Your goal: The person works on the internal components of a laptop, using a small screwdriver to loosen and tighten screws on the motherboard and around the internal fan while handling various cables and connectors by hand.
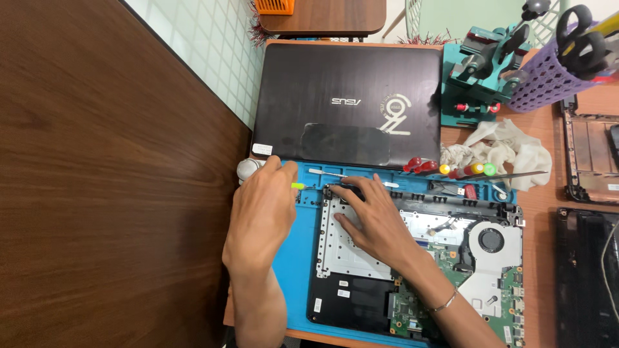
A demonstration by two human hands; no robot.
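Note:
An opened laptop base (361, 258) lies on a blue repair mat (290, 258), showing a silver metal plate, a green circuit board and a fan (491, 240). My left hand (261, 216) sits at the mat's left edge and grips a small screwdriver with a yellow-green handle (296, 185), tip pointing right toward the base's top left corner. My right hand (374, 222), a bracelet on its wrist, rests flat on the metal plate. Its fingertips reach the dark hinge corner (335, 190).
A closed dark laptop (348, 96) lies behind the mat. Several coloured-handle screwdrivers (451, 169), a white cloth (509, 151), a teal tool stand (483, 71) and a purple basket with scissors (548, 77) sit back right. Laptop shells (590, 154) lie far right. A brown wooden panel (97, 193) fills the left.

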